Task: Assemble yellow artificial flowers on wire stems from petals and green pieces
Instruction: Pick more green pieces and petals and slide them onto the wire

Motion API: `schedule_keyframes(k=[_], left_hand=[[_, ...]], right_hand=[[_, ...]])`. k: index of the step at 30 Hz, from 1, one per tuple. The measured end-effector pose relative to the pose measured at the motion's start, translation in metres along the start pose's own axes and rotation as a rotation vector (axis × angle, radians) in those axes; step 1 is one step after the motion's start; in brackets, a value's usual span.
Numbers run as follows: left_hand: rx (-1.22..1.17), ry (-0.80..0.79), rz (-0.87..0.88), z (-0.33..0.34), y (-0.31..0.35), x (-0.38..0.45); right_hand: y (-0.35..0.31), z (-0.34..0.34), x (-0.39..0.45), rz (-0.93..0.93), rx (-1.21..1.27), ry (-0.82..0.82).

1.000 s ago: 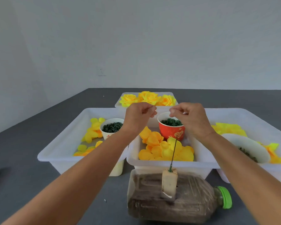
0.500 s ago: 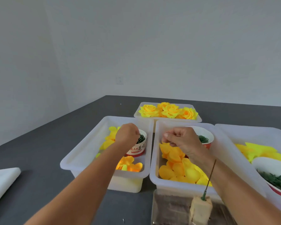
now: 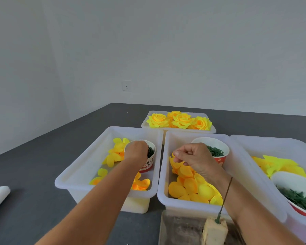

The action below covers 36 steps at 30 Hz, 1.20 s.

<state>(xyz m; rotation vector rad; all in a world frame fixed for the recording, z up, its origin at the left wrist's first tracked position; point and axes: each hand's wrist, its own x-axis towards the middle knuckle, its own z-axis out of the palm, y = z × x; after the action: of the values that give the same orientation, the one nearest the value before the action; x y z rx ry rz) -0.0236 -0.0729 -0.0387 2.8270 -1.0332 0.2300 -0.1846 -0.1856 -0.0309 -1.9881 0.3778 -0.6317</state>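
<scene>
Right hand (image 3: pixel 193 159) pinching a petal (image 3: pixel 177 164) at lower centre may lift several; left hand (image 3: pixel 136 152), fingers hidden in cup (image 3: pixel 149 163), may tip it.

I've only got the one head cam here, wide-angle, sitting close above the table (image 3: pixel 42 156) and looking forward and down toward the far wall (image 3: pixel 166 50).

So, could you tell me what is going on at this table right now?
A person is gathering parts for yellow artificial flowers. The left hand reaches into a paper cup of small green pieces in the left tub, while the right hand pinches a yellow petal over the middle tub. A bare wire stem stands in a block nearby. Finished flowers sit in the far tray.
</scene>
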Motion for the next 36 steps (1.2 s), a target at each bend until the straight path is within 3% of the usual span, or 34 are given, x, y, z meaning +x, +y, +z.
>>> schedule_keyframes(k=[6,11,14,18,21,25,29,36], left_hand=[[-0.243,0.029,-0.127,-0.002,-0.004,-0.002],[-0.407,0.179,-0.163,-0.002,-0.007,-0.001],[-0.704,0.257,-0.179,-0.007,-0.006,-0.001],[-1.231,0.148,-0.183,-0.025,0.000,-0.012],[-1.438,0.008,-0.076,-0.042,0.005,-0.026],[-1.476,-0.092,0.118,-0.061,0.020,-0.046],[-1.423,-0.082,0.257,-0.074,0.040,-0.062],[-1.366,-0.010,0.337,-0.089,0.065,-0.082]], right_hand=[[-0.001,-0.002,-0.001,0.024,0.008,0.013],[-0.002,-0.002,-0.002,0.028,0.026,0.027],[-0.002,-0.002,-0.002,0.029,0.035,0.028],[-0.005,-0.004,-0.005,0.023,0.080,0.035],[-0.010,-0.007,-0.008,0.021,0.220,0.079],[-0.028,-0.023,-0.015,-0.013,0.388,0.110],[-0.053,-0.037,-0.025,-0.089,0.391,0.054],[-0.065,-0.046,-0.045,-0.120,0.344,0.056]])
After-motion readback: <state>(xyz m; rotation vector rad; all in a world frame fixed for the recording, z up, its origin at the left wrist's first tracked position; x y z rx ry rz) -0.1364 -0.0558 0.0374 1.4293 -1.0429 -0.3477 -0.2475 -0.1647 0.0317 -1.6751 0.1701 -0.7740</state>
